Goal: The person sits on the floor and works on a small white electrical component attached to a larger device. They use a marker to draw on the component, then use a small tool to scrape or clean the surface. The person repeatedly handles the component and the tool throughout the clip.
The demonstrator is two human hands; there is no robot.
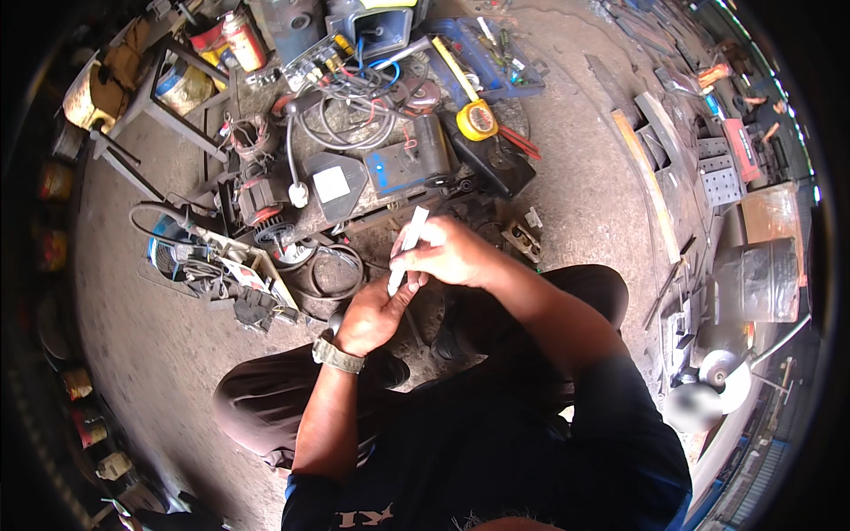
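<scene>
A slim, flat white strip (411, 235) is held upright and tilted between my two hands, in front of my crossed legs. My right hand (456, 255) pinches its middle between thumb and fingers. At the lower end, my left hand (367, 317) closes its thumb and fingers on the strip; part of that grip is hidden. What the strip is made of cannot be made out. Just beyond my hands lie a dark flat plate with a white label (333, 184) and a grey metal part with blue marks (394, 168).
A yellow tape measure (477, 120) rests with its blade out by a blue tray of tools (518, 80). Looped grey cables (332, 133) lie beyond the plate. On the left stands a metal frame (181, 133); a wooden strip (646, 186) and metal pieces lie right.
</scene>
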